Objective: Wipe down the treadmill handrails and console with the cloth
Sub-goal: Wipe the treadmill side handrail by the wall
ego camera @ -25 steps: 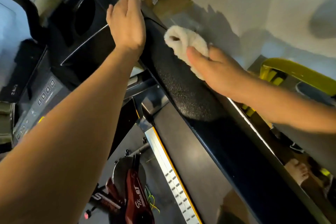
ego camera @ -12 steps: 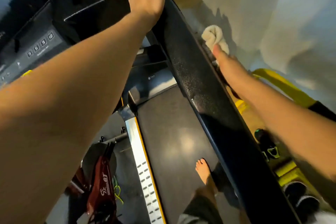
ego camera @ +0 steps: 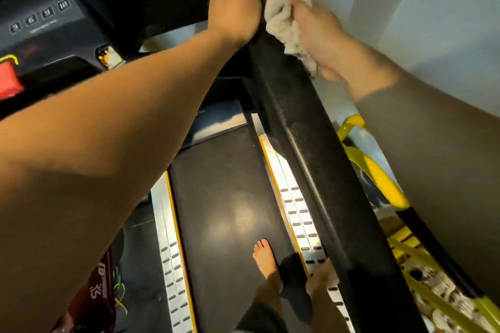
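Near the top centre of the frame, the right grip [ego camera: 322, 35] holds the cloth [ego camera: 281, 8], fingers closed round a white, bunched wad of it. The cloth is pressed against the outer side of the black handrail [ego camera: 305, 149], at the rail's upper end, close to the pale wall [ego camera: 405, 8]. Just left of it, touching the cloth's edge, the left grip [ego camera: 232, 5] is curled over the top of the same rail, where the rail meets the console [ego camera: 48, 16]; it looks like a steadying hold, not a wiping one.

The step in hand is, by my reading, the wiping of this rail at its top end. Pale specks show on the rail's surface lower in the frame, so the length running toward the lower right seems not yet done. Whether the console, at upper left with its row of buttons, has been wiped cannot be told.

The next move calls for drawing the cloth down the rail toward the lower right with steady pressure, wrapped so that it covers both the top face and the outer side. The patch under the left grip would need that hand lifted or shifted. The person stands barefoot on the belt [ego camera: 230, 197], so reaching further along the rail means keeping balance.
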